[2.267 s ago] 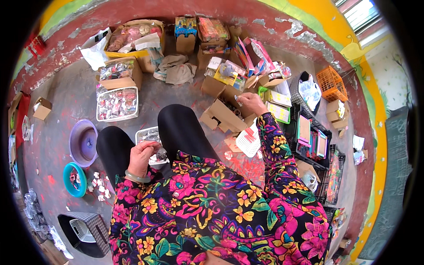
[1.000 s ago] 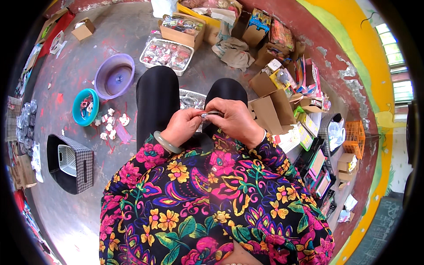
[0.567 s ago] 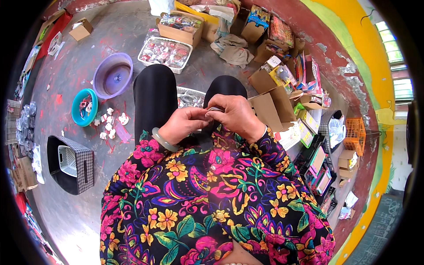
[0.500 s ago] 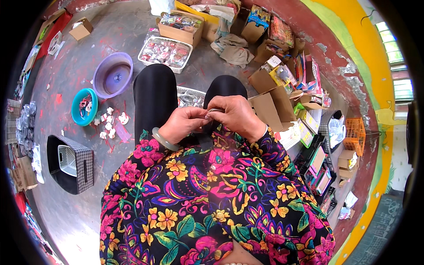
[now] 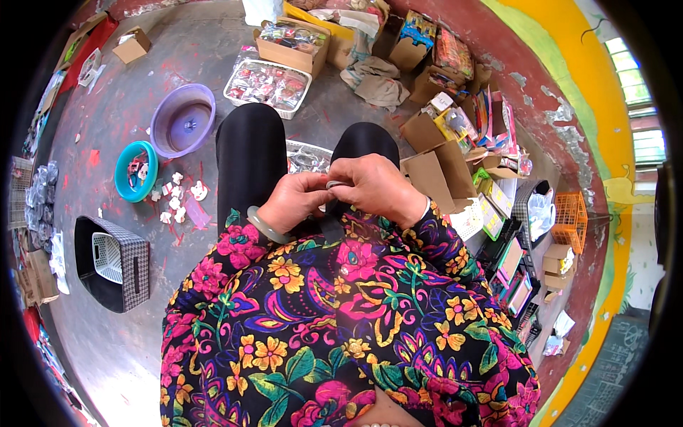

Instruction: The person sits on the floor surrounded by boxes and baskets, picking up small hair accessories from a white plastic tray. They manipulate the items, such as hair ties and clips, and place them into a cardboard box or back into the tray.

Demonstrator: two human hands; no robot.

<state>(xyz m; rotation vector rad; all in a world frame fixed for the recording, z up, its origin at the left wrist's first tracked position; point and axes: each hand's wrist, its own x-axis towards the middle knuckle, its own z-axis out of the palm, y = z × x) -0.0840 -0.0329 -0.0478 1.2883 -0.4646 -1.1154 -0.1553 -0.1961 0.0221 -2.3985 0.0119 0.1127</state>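
In front of my lap, my left hand (image 5: 294, 201) and my right hand (image 5: 378, 189) meet at the fingertips. Both are closed in a pinch. A small greyish-silver band-like piece (image 5: 332, 184) shows at my right fingers; whether it is held or worn as a ring, I cannot tell. Anything else between the fingertips is hidden. Just beyond my hands, between my knees, a white basket (image 5: 308, 149) with clear-wrapped small items is partly covered by my legs and hands. A pale bangle (image 5: 268, 226) circles my left wrist.
Beyond my knees stands a white basket of packaged items (image 5: 284, 112) beside a cardboard box (image 5: 313, 62). Purple (image 5: 162, 135) and teal (image 5: 119, 178) basins, white scraps (image 5: 199, 190) and a checked bin (image 5: 139, 277) are on the left. Open cartons (image 5: 445, 174) and an orange crate (image 5: 570, 224) line the right.
My right hand has shifted slightly left, and its fingers have turned over the pinch. The silver piece now shows closer to the left fingertips. My left hand stays almost in place.
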